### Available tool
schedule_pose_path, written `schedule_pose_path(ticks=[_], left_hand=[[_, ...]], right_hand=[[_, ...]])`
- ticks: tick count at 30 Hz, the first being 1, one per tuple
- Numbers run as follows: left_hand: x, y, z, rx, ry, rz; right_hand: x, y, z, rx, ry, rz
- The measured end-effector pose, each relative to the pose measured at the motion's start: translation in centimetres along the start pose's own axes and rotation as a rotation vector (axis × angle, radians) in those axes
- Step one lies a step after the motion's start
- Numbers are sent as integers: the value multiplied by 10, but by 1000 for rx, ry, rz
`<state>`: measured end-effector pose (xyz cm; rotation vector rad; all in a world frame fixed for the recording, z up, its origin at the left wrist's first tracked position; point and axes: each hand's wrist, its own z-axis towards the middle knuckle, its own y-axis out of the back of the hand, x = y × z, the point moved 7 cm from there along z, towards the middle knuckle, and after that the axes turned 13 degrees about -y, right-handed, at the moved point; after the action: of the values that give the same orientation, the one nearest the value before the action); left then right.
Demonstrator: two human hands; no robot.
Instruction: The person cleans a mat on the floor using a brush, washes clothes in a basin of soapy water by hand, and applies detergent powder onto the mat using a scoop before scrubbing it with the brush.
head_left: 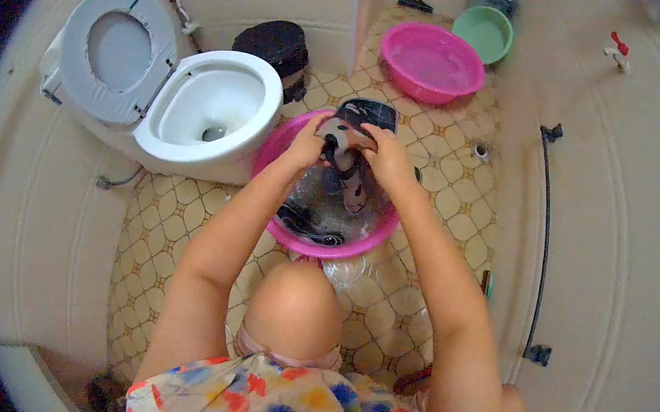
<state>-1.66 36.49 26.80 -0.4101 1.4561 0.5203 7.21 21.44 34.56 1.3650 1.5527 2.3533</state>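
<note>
Patterned cloth (345, 139), clamped in left hand (307, 148) and right hand (387, 160) fingers, near far rim of pink basin (316, 251); likely handwork, next needing firm grip

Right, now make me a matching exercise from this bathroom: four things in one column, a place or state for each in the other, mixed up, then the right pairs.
Things
1. Toilet seat
2. Patterned cloth
3. Green basin
4. Tap

Places and states
A. Beside the far pink basin
B. On the right-hand wall
C. Raised
D. Held by the left hand and the right hand

Right pairs: 1-C, 2-D, 3-A, 4-B.
</note>
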Motion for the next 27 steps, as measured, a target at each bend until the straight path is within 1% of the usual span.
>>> schedule_pose_path(ticks=[1,4,6,7,8,11,12,14,15,16,20,23,26,27], left_hand=[[0,-3,1,25,-45,-29],[15,-17,-21,57,104,-51],[58,-18,-21,137,72,-92],[70,-20,-24,176,57,-111],[90,-19,-28,146,156,-131],[139,-14,-29,214,227,0],[155,-9,-27,234,226,203],[160,-10,-32,273,-58,651],[152,-15,-36,290,-207,871],[159,-15,-39,392,-24,758],[187,-23,-43,581,93,817],[194,-18,-39,602,231,901],[230,-11,-33,676,43,1135],[232,-10,-32,700,60,1168]], right_hand=[[-7,-3,1,13,11,-37],[-47,-36,-6,62,22,-150],[-66,-52,-19,98,-107,-276],[-73,-59,-23,117,-171,-337],[-97,-83,-21,173,-159,-247],[-132,-130,-23,262,-249,-168],[-145,-145,-24,294,-295,-117],[-164,-171,-26,355,-385,-15],[-168,-180,-29,384,-397,-43],[-172,-187,-35,413,-410,-70],[-178,-204,-41,460,-436,-189],[-188,-225,-37,477,-443,-261],[-195,-240,-30,510,-475,-296],[-194,-243,-29,526,-493,-306]])
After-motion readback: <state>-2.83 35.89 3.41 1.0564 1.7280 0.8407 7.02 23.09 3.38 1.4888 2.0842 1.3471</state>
